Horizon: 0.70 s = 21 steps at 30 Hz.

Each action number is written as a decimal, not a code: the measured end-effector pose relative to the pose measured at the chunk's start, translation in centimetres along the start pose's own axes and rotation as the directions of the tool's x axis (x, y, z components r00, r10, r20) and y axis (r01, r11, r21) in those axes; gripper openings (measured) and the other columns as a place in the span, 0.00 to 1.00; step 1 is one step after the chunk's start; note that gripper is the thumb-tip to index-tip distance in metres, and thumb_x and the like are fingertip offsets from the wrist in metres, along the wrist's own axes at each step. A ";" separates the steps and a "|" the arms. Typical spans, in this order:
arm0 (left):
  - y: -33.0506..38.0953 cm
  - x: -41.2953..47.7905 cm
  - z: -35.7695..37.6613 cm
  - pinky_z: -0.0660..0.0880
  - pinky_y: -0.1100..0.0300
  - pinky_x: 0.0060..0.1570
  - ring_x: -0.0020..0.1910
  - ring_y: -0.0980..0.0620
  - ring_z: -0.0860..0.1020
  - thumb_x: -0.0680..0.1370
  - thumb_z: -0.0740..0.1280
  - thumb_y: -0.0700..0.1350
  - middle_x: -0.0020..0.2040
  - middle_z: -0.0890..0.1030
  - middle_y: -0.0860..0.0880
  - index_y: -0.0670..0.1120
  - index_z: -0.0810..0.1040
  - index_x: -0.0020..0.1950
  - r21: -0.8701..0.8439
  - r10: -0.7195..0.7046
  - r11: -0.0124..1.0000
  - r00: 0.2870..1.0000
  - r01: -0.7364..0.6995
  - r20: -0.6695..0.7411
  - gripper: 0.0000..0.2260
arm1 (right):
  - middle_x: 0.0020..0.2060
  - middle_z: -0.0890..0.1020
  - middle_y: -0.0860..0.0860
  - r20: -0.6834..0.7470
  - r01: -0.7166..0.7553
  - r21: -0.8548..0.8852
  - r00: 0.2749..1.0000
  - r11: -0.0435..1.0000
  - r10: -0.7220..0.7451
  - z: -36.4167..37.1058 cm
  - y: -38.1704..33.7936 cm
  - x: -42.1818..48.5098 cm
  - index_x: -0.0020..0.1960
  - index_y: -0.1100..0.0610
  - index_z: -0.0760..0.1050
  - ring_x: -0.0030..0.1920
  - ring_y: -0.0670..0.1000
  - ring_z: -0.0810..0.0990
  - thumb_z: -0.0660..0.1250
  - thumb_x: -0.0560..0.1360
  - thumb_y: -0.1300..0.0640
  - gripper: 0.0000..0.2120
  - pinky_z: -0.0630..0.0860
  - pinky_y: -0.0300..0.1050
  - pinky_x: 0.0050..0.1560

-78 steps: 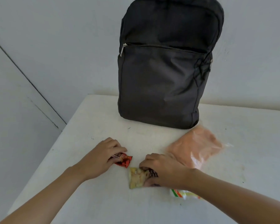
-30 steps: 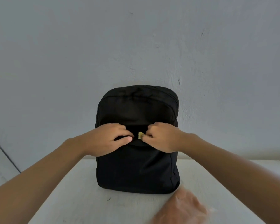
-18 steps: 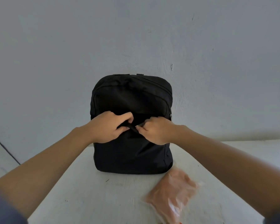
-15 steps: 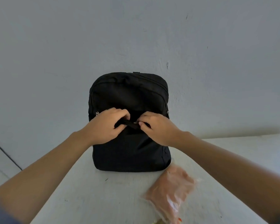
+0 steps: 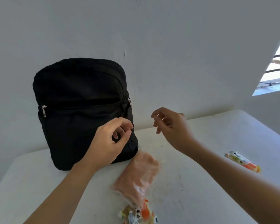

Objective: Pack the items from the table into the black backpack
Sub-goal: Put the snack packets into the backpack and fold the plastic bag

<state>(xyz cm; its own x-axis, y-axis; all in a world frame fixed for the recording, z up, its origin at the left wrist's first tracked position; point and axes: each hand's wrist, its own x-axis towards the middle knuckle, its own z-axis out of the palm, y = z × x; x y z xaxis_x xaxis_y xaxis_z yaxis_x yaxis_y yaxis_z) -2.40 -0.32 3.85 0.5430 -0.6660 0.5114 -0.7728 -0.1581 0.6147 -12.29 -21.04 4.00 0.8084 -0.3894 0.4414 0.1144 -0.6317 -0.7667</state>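
The black backpack (image 5: 81,109) stands upright on the white table (image 5: 208,183) against the wall, its front pocket gaping a little. My left hand (image 5: 111,141) hovers in front of the pack's lower right corner, fingers loosely curled and holding nothing. My right hand (image 5: 171,126) hangs in the air to the right of the pack, also empty with loosely curled fingers. A pink-orange plastic bag (image 5: 137,177) lies on the table below my hands. A small yellow and orange packet (image 5: 138,215) lies at its near end. Another such packet (image 5: 242,161) lies at the right.
A grey-white wall rises right behind the backpack. A window (image 5: 276,67) opens at the upper right. The table's left edge (image 5: 2,180) runs close to the pack's left side.
Both hands have come away from the backpack's front pocket and drawn back to the right, empty. The small snacks they carried are no longer in view. The camera has swung right and down.
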 end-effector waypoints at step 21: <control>4.1 -2.4 23.2 0.75 0.58 0.41 0.41 0.54 0.77 0.81 0.70 0.49 0.42 0.80 0.56 0.55 0.78 0.49 -0.011 -0.417 0.900 0.868 0.436 0.269 0.02 | 0.62 0.71 0.53 0.174 -0.225 -0.815 0.784 0.534 0.596 -18.3 22.8 -10.1 0.68 0.46 0.66 0.61 0.57 0.71 0.67 0.75 0.40 0.25 0.73 0.50 0.51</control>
<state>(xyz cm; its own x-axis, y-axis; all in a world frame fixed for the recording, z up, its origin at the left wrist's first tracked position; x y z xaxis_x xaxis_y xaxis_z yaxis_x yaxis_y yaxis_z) -14.47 -16.23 -8.84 0.7057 -0.7080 0.0260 -0.4551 -0.4249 0.7825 -28.45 -43.74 -9.41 0.8024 -0.5651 -0.1917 -0.5913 -0.7962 -0.1280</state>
